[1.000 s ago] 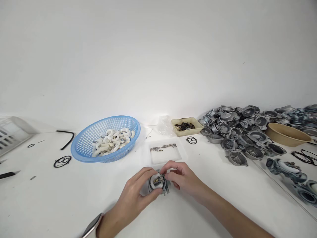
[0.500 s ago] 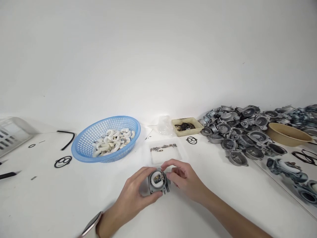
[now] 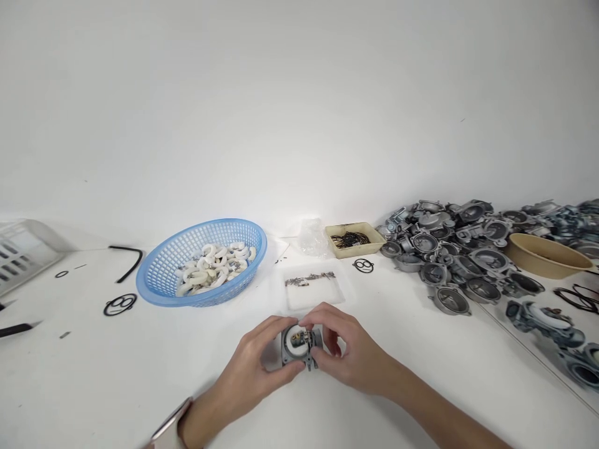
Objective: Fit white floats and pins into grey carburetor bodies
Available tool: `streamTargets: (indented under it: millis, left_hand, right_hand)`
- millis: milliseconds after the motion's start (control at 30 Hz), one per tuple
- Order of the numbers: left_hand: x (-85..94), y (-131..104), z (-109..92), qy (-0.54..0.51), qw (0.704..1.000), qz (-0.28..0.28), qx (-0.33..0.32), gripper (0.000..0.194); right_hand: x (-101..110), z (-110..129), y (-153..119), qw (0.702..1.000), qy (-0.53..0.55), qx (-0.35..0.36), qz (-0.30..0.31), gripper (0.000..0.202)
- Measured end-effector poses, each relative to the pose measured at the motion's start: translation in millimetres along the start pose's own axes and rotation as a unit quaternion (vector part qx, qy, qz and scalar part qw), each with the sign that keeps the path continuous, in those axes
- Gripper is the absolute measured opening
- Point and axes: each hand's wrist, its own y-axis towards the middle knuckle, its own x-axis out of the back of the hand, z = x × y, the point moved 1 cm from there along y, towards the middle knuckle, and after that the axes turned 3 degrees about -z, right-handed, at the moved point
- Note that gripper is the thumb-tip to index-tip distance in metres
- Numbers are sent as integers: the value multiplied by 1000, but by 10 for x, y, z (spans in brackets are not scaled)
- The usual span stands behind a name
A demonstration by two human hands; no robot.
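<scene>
A grey metal carburetor body (image 3: 286,349) sits low in front of me, its round bowl side facing up. Inside its ring lies a white C-shaped float (image 3: 291,335) around brass and dark metal parts. My left hand (image 3: 255,355) grips the body from the left, thumb at the near edge and fingers at the far edge. From the right, my right hand (image 3: 344,346) closes on the same body, index fingertip at the far rim and thumb at the near right side. Whether a small part is between its fingertips cannot be made out.
Beyond my hands lies a clear shallow tray (image 3: 316,298) of small metal pieces. A blue basket (image 3: 154,284) of white floats stands left, a cream tray (image 3: 349,251) of black rings behind. Carburetor parts (image 3: 452,299) pile up right, beside a tan bowl (image 3: 538,265). A knife (image 3: 16,330) lies far left.
My right thumb has moved down and nearer along the carburetor's right side, and the index finger slightly left over the far rim. My left hand keeps its grip.
</scene>
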Motion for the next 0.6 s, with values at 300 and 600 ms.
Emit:
streamTargets:
  millis: [300,600]
  left_hand:
    - [-1,24,8,-12,1000,7,1,53]
    - [0,7,-13,-22,1000,10,8,54]
  right_hand:
    - [-14,-8,1,999,-30,10,-6,58]
    - [10,14,-21,999,-28,13,12,62]
